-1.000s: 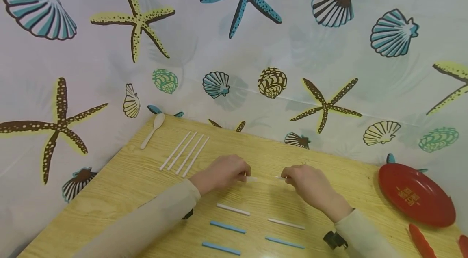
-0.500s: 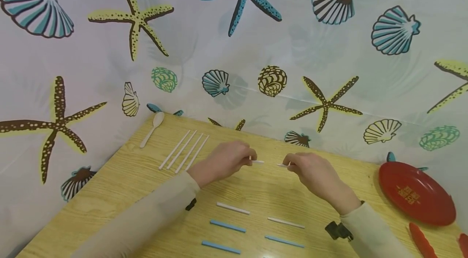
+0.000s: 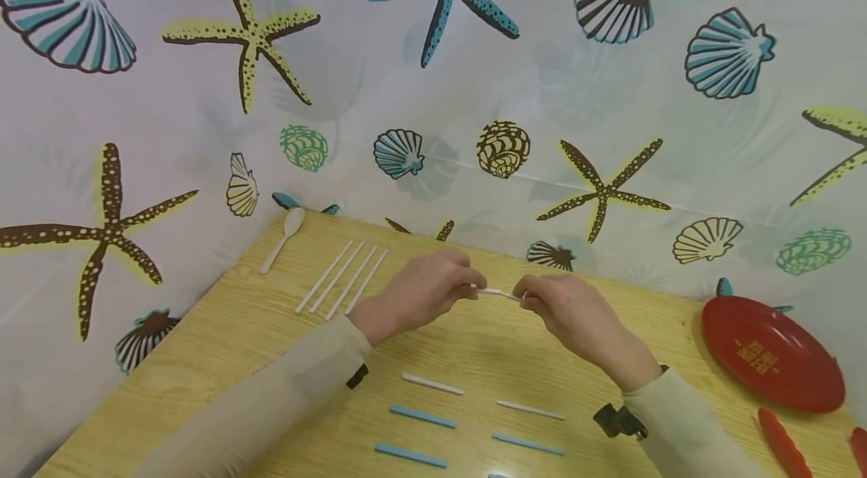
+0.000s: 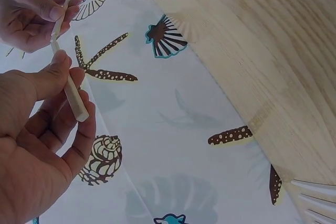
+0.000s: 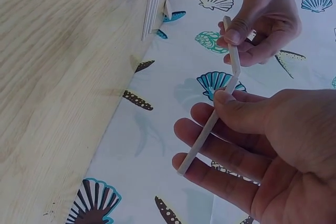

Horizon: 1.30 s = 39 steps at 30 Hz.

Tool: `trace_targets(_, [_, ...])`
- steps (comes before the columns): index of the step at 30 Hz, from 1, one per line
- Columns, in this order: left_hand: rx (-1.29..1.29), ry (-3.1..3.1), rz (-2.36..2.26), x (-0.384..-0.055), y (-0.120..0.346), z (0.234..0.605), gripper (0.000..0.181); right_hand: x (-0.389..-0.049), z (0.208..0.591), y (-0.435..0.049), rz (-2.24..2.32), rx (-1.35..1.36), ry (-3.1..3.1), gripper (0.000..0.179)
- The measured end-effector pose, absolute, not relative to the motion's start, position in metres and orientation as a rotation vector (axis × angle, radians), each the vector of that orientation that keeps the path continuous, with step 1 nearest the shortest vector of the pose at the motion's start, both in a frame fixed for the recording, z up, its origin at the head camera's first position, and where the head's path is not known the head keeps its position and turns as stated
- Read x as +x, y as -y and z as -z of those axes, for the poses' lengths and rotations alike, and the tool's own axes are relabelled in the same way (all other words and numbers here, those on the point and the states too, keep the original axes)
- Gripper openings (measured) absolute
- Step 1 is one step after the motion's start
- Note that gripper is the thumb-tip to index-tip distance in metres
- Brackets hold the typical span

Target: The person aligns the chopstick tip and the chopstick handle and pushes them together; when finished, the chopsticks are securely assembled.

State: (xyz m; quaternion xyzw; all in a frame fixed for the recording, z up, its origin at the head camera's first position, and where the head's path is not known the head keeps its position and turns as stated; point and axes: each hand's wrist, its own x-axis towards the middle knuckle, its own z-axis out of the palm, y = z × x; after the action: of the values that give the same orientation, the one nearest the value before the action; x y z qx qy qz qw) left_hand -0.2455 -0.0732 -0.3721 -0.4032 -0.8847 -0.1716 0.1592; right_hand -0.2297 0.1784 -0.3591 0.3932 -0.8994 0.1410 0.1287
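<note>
Above the table, my left hand (image 3: 421,290) pinches a short, thick white stick (image 4: 75,97) between thumb and fingers. My right hand (image 3: 579,316) holds a thinner white stick (image 5: 202,136), its thumb pressing it against the fingers. The two sticks' inner ends meet at a slight angle in both wrist views; whether one sits inside the other I cannot tell. Below the hands on the table lie another short white stick (image 3: 432,385), a thinner white stick (image 3: 530,409), and blue sticks, among them a thick one (image 3: 410,455) and a thin one (image 3: 527,444).
Several long white sticks (image 3: 342,278) lie side by side at the left of the wooden table (image 3: 271,342), near a white spoon (image 3: 284,237). A red plate (image 3: 752,365) and a red utensil (image 3: 782,440) are at the right. A patterned curtain (image 3: 474,86) stands behind the table.
Both hands have moved away from me, towards the table's far edge, and closer together. The two held sticks, apart before, now have their ends meeting.
</note>
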Motion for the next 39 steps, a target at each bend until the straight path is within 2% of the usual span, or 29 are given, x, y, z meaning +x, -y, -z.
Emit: trace_targets(39, [-1.266,2.328,0.266,-0.2444,0.0642,0.3764,0.009,-0.2244,0.357,-0.1776,-0.307,1.137,2.574,0.009])
